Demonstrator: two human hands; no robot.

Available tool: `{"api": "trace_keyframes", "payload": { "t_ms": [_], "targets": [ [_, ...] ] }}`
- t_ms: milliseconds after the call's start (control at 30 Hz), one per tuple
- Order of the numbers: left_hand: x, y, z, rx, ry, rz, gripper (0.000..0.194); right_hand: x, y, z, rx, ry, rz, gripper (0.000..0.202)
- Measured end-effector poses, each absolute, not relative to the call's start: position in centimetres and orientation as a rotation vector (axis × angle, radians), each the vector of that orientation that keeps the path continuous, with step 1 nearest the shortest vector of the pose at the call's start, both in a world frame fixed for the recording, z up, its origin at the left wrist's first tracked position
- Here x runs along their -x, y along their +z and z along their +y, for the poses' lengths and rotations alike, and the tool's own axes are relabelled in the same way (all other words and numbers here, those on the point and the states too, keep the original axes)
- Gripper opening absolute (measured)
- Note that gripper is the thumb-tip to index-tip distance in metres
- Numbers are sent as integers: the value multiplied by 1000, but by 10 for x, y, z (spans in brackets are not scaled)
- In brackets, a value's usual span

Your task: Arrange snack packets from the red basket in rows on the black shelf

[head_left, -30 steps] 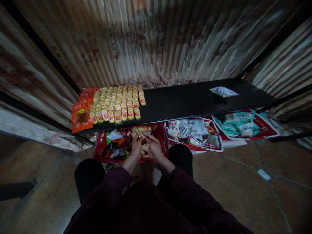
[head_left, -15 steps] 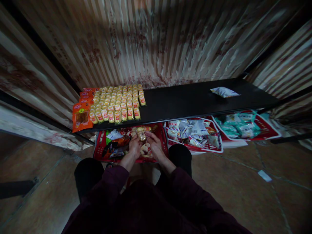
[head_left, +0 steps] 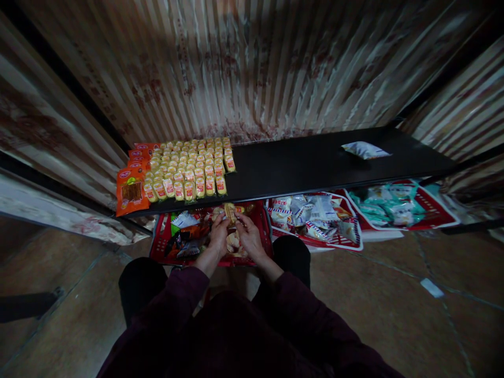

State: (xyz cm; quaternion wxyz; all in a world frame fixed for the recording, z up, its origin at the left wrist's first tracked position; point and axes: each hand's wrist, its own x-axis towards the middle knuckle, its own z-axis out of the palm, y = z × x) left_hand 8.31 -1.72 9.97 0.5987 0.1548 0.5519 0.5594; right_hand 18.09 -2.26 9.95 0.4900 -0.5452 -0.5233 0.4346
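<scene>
Between my two hands is a small wrapped yellow cake [head_left: 230,212], held just above a red basket [head_left: 157,247] under the shelf's front edge. My left hand [head_left: 219,236] pinches its left side, and my right hand [head_left: 249,235] grips the right side with fingers closed. Below my hands, pale wrapped snacks [head_left: 233,242] lie in the basket, partly hidden by the fingers. Dark and orange packets [head_left: 189,236] fill its left part. On the shelf above, several rows of similar wrapped cakes [head_left: 189,190] stand packed together, next to orange snack bags [head_left: 131,190].
The black shelf [head_left: 283,165] spans the view, with a white packet [head_left: 366,150] on its right part. Beneath it sit a red basket of white packets [head_left: 321,210] and another of teal packets [head_left: 394,205]. My knees [head_left: 292,257] flank the nearest basket.
The cake in my hands has turned from lying level to more upright, and it is a little higher. Both hands have closed in on it. The view has shifted slightly.
</scene>
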Motion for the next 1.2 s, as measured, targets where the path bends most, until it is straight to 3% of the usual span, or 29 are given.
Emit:
{"api": "trace_keyframes", "payload": {
  "t_ms": [167,400,933,1200],
  "targets": [
    [-85,99,-18,-499,1298,1353,42,-182,96,-20,1358,1085,-1223,30],
    [-87,95,-18,-690,1320,1451,29,-183,97,-17,1372,1238,-1096,38],
    [-96,95,0,-964,1404,1476,40,-189,97,7,1369,1159,-1143,42],
    [-98,99,20,-915,1409,1504,35,-193,94,27,1386,1124,-1127,50]
  ]
}}
